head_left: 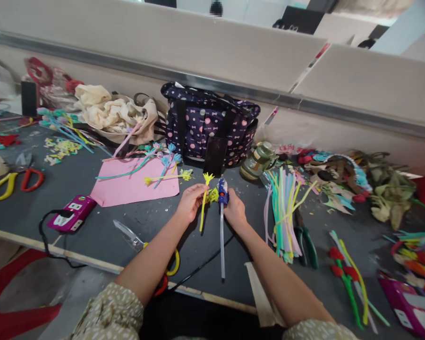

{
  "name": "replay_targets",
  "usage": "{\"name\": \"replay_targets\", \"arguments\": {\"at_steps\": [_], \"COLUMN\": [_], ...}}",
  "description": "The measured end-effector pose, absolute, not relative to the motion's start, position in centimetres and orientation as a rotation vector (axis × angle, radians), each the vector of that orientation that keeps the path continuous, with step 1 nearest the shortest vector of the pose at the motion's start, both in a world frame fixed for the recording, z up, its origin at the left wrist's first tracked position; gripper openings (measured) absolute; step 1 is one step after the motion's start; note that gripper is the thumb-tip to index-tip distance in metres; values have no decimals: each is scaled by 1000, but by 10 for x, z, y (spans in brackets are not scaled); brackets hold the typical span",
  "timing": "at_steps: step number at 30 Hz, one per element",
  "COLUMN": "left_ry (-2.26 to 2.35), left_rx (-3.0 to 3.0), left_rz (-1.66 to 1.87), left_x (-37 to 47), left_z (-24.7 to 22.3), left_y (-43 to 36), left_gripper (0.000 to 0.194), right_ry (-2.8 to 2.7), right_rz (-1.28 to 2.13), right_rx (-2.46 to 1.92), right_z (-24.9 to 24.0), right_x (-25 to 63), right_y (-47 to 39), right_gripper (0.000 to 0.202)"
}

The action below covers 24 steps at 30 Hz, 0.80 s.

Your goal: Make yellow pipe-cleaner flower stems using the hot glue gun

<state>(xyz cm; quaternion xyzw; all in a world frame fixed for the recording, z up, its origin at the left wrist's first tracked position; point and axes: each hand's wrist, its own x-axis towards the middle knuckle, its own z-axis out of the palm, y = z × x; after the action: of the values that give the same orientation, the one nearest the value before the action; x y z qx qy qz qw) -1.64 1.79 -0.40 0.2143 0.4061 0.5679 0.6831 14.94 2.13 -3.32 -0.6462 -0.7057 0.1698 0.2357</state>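
Note:
My left hand [193, 202] pinches a yellow pipe-cleaner flower [207, 178], its petals spread at the top and its stem hanging down below my fingers. Close to its right, my right hand [235, 210] grips a blue hot glue gun [223, 192] with the nozzle pointing away from me. A long clear glue stick [223, 245] sticks out of the gun's back toward me. Small yellow pieces [212, 195] lie on the table between the hands. Under my left forearm lie scissors [129, 234] with yellow and red handles, partly hidden.
Behind the hands stand a dark phone [215, 153], a polka-dot bag [207, 120] and a glass jar [258, 163]. Pink paper [127, 189] with finished flowers lies left. A pipe-cleaner bundle [285, 212] and green-handled pliers [306, 243] lie right. Purple power strip [72, 213] sits at the left edge.

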Motion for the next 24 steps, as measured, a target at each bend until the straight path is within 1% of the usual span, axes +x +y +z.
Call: {"name": "replay_targets", "arguments": {"at_steps": [7,15,18,21,24], "left_ry": [912,888,893,898,881], "left_rx": [482,493,477,475,478], "left_rz": [1269,1259,1261,1269,1270], "left_x": [-16,-15,-15,-16,-16], "left_z": [-6,-5,-4,-4,-6], "left_y": [17,16,16,16,16], "left_gripper": [25,27,26,26,25], "right_ry": [-1744,-1919,-1825,-1727,-1728], "right_rz": [571,494,552,615,661], "right_rx": [-1591,-1761,-1658,-1552,-1546], "right_z": [-38,-33,-36,-38,-37], "right_x": [156,143,147,149,145], "right_y": [26,18,20,23,21], "right_gripper": [20,23,18,19,21]}}
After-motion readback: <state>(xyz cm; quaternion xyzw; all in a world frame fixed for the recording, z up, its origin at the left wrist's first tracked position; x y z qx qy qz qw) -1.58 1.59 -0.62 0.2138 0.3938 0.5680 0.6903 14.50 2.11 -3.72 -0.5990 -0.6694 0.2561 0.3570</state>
